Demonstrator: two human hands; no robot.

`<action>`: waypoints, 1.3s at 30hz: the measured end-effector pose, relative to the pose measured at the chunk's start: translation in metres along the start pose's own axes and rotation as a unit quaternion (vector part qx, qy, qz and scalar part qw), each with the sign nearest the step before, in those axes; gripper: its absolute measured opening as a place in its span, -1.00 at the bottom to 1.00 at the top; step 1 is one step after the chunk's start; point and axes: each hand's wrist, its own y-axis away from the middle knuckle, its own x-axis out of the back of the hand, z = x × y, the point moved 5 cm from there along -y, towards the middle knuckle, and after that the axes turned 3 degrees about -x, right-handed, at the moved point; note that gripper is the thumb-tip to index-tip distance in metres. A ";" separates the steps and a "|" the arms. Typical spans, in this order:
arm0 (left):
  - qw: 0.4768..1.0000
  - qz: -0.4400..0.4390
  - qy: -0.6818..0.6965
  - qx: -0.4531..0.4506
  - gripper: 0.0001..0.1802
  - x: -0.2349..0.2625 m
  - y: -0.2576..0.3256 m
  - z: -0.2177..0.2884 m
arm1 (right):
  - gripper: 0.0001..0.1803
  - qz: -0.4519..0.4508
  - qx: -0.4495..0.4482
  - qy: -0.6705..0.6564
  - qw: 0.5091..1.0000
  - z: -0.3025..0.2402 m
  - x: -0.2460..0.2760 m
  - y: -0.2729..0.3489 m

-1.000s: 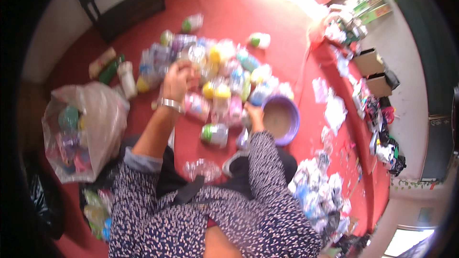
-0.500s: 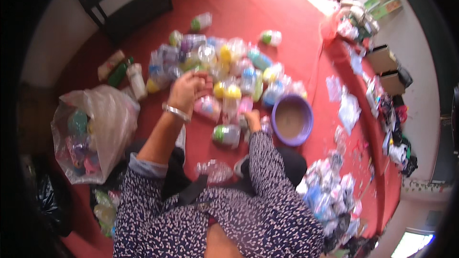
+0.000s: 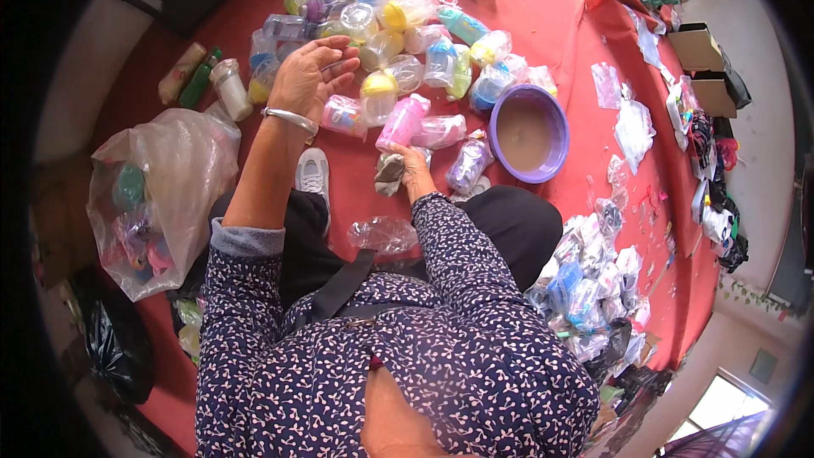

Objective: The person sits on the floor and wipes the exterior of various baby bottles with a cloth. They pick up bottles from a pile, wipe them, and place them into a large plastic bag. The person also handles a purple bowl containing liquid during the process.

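My left hand (image 3: 312, 76) is over the near left side of a heap of plastic bottles, fingers apart and nothing in it. Beneath and beyond it lie clear bottles with coloured caps, among them a yellow-topped one (image 3: 379, 98) and a wrapped pink one (image 3: 343, 115). My right hand (image 3: 414, 171) is closed on a crumpled grey rag (image 3: 389, 172). Just beyond that hand is a pink bottle (image 3: 404, 122); whether the fingers touch it I cannot tell. A wrapped purple bottle (image 3: 470, 161) lies to its right, beside a purple basin (image 3: 561, 149) of murky water.
A large translucent bag (image 3: 199, 187) of plastic items stands at left, near a green bottle (image 3: 202, 83) and a white one (image 3: 231, 89). A clear crushed bottle (image 3: 383, 236) lies between my legs. Crumpled plastic waste (image 3: 585, 293) is piled at right on the red floor covering.
The view has shifted, with the bottles higher in the picture. My right hand has moved left, and the rag now shows plainly. My left hand is farther forward, its fingers more spread.
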 end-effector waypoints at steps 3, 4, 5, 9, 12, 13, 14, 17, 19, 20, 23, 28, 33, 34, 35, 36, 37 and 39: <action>1.000 0.014 0.009 -0.001 -0.71 0.010 -0.001 0.001 | -0.63 -0.086 0.035 -0.026 0.995 -0.019 -0.037 0.024; 1.000 0.015 0.012 0.006 -0.71 0.009 -0.002 0.001 | -0.59 -0.080 0.019 0.016 0.996 -0.027 -0.041 0.030; 1.000 0.019 0.013 0.002 -0.71 0.010 -0.003 0.001 | -0.58 -0.100 0.029 0.013 0.994 -0.036 -0.051 0.036; 0.998 0.053 0.024 -0.019 -0.69 0.018 -0.004 0.003 | -0.46 -0.193 0.053 0.041 0.979 -0.071 -0.090 0.048; 0.994 0.100 -0.010 -0.040 -0.64 0.028 -0.006 0.007 | -0.40 -0.290 0.083 0.086 0.950 -0.109 -0.121 0.064; 0.993 0.098 -0.027 -0.056 -0.56 0.032 -0.008 0.007 | -0.36 -0.290 0.104 0.111 0.945 -0.125 -0.137 0.077; 0.991 0.107 -0.057 -0.057 -0.49 0.031 -0.008 0.009 | -0.35 -0.310 0.109 0.125 0.936 -0.137 -0.151 0.092; 0.995 -0.037 -0.080 -0.047 -0.19 0.001 0.012 0.029 | -0.31 -0.341 0.126 0.197 0.910 -0.172 -0.175 0.125; 0.979 -0.156 -0.067 -0.111 -0.18 -0.015 0.014 0.032 | -0.33 -0.375 0.103 0.223 0.894 -0.182 -0.193 0.158; 0.965 -0.215 -0.062 -0.139 -0.18 -0.021 0.017 0.031 | -0.36 -0.402 0.079 0.229 0.883 -0.183 -0.198 0.169; 0.957 -0.253 -0.071 -0.121 -0.21 -0.025 0.023 0.025 | -0.33 -0.396 0.096 0.282 0.868 -0.181 -0.200 0.188; 0.954 -0.184 0.237 0.006 -0.47 -0.018 0.011 0.008 | -0.54 -0.249 0.099 0.309 0.913 -0.185 -0.184 0.176; 0.954 -0.173 0.242 0.022 -0.41 -0.030 0.016 0.004 | -0.41 -0.167 0.058 0.012 0.984 -0.228 -0.133 0.144; 0.959 -0.169 0.225 0.021 -0.41 -0.026 0.016 0.003 | -0.43 -0.157 0.087 0.003 0.984 -0.231 -0.136 0.142; 0.964 -0.164 0.207 0.020 -0.41 -0.022 0.017 0.002 | -0.46 -0.148 0.115 -0.005 0.982 -0.232 -0.140 0.142; 0.965 -0.183 0.180 0.056 -0.36 -0.029 0.019 -0.005 | -0.51 -0.118 0.139 0.028 0.983 -0.235 -0.131 0.137; 0.969 -0.187 0.131 0.089 -0.36 -0.028 0.029 -0.006 | -0.53 -0.136 0.137 0.048 0.980 -0.229 -0.130 0.128; 0.974 -0.179 0.110 0.088 -0.61 -0.034 0.029 -0.019 | -0.58 -0.270 0.122 0.044 0.954 -0.225 -0.133 0.114</action>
